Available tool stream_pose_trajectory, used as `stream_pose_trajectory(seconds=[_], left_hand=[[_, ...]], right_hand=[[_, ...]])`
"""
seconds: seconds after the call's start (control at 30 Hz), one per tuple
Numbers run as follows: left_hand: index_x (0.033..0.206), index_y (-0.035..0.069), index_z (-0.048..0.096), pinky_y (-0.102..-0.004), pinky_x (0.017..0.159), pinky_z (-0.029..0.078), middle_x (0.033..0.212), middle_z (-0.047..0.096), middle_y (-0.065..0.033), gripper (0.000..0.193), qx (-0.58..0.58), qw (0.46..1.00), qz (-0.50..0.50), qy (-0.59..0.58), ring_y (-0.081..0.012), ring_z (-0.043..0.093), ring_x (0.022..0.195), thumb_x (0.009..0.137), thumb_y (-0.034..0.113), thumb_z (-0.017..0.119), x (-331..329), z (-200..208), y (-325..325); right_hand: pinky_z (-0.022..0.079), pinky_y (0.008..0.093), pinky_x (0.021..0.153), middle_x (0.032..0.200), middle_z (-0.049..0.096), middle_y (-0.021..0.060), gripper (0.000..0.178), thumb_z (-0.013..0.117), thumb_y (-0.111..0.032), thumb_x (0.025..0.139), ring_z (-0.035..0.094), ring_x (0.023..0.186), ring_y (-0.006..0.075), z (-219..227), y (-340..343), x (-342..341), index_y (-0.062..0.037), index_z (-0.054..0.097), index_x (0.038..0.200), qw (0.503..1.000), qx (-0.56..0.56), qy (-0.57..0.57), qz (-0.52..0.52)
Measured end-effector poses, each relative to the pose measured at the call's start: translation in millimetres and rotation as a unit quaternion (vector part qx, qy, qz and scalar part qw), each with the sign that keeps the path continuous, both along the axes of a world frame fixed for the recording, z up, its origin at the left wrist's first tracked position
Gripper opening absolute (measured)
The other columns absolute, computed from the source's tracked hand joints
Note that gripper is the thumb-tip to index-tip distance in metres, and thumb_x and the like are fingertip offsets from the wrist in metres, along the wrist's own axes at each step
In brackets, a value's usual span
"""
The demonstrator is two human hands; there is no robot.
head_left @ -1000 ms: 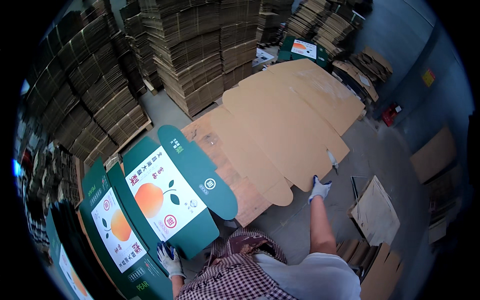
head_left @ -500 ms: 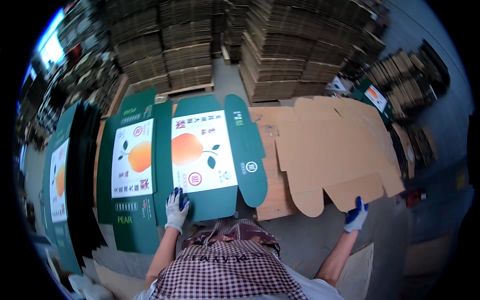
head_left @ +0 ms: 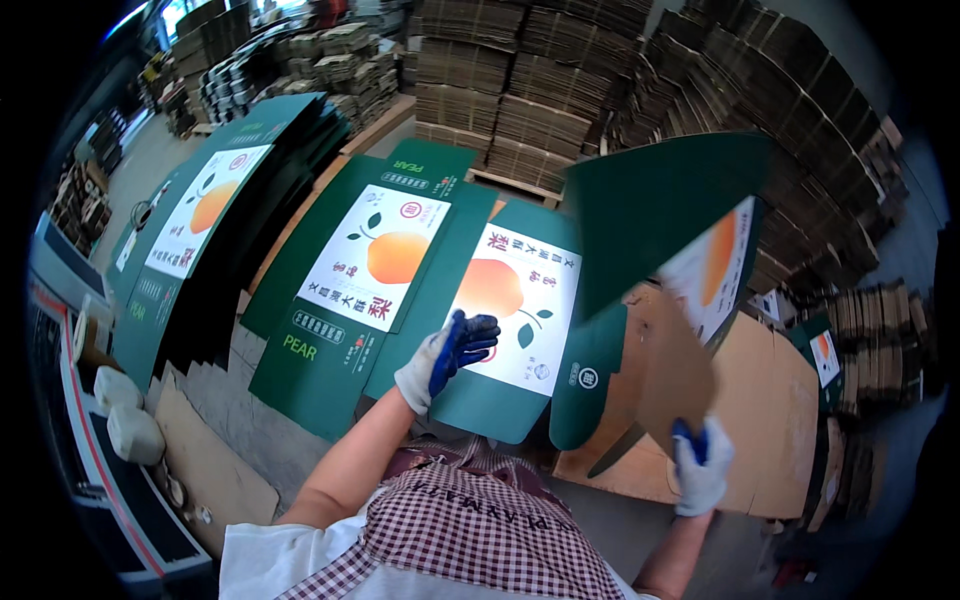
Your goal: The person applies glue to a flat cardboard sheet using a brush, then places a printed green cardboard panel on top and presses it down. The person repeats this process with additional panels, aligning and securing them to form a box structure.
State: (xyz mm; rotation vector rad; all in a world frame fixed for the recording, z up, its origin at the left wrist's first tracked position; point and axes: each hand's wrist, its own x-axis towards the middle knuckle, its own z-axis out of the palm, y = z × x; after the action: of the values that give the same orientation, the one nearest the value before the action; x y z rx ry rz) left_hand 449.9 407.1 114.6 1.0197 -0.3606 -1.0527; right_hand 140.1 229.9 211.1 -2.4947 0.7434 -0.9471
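Note:
My right hand (head_left: 702, 468), in a white glove with blue palm, grips the near edge of a flat carton blank (head_left: 675, 370). The blank stands raised and tilted, partly blurred, showing brown inside and green printed outside. To its left lies a green carton blank (head_left: 500, 395) with a fruit picture, face up on the wooden table. My left hand (head_left: 448, 360), gloved alike, is just over that blank with its fingers stretched out, holding nothing; whether it touches is unclear. Another green blank (head_left: 330, 345) lies further left, partly under or against the middle one.
A stack of green blanks (head_left: 185, 230) stands at the far left. Brown cardboard (head_left: 775, 420) lies at the table's right end. Tall piles of flat cardboard (head_left: 470, 65) on pallets rise behind the table. White plastic jugs (head_left: 133, 432) stand at lower left.
The brown-side-up blank at right has been lifted and tilted by my right hand, its printed side now showing. My left hand has risen off the middle blank's near edge. The view has turned.

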Motion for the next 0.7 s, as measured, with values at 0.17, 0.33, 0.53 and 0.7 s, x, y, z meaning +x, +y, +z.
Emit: stream_pose_trajectory(seconds=[0.17,0.33,0.53,0.7], left_hand=[[0.126,0.003,0.037,-0.0404,0.096,0.034,0.126,0.043,-0.0161,0.071,-0.215,0.941,0.007,0.262,-0.0288,0.044,0.112,0.082,0.059,0.035,13.8,11.5,31.3],[0.113,0.002,0.050,-0.0345,0.090,0.040,0.120,0.049,-0.0154,0.041,-0.061,0.940,0.005,-0.334,-0.0270,0.051,0.104,0.082,0.029,0.054,24.5,-19.8,79.0],[0.109,-0.004,0.051,-0.0239,0.075,0.047,0.096,0.060,-0.0093,0.030,0.118,0.919,0.050,-0.372,-0.0145,0.058,0.084,0.079,0.000,0.051,-4.8,-54.3,92.8],[0.113,-0.004,0.050,-0.0223,0.076,0.046,0.099,0.059,-0.0073,0.034,0.101,0.983,0.150,-0.007,-0.0135,0.057,0.085,0.079,0.002,0.052,-22.2,-54.5,83.7]], right_hand=[[0.044,0.0370,0.080,0.104,0.056,0.0118,0.046,0.060,-0.006,0.066,0.054,0.093,0.0296,-48.6,17.5,49.5,-0.0083,0.053,0.111,0.963,-0.112,0.206,0.133],[0.042,0.0389,0.082,0.114,0.052,0.0087,0.048,0.060,-0.012,0.068,0.051,0.101,0.0272,-120.0,30.1,54.4,-0.0134,0.051,0.116,0.937,-0.091,0.298,0.161],[0.044,0.0355,0.079,0.102,0.057,0.0140,0.037,0.061,-0.023,0.073,0.056,0.091,0.0286,-111.6,56.4,89.1,-0.0075,0.056,0.106,0.936,0.243,0.203,0.152],[0.046,0.0364,0.073,0.091,0.060,0.0174,0.029,0.052,-0.026,0.080,0.058,0.082,0.0311,-123.7,91.9,128.0,-0.0038,0.060,0.097,0.907,0.311,0.272,0.077]])
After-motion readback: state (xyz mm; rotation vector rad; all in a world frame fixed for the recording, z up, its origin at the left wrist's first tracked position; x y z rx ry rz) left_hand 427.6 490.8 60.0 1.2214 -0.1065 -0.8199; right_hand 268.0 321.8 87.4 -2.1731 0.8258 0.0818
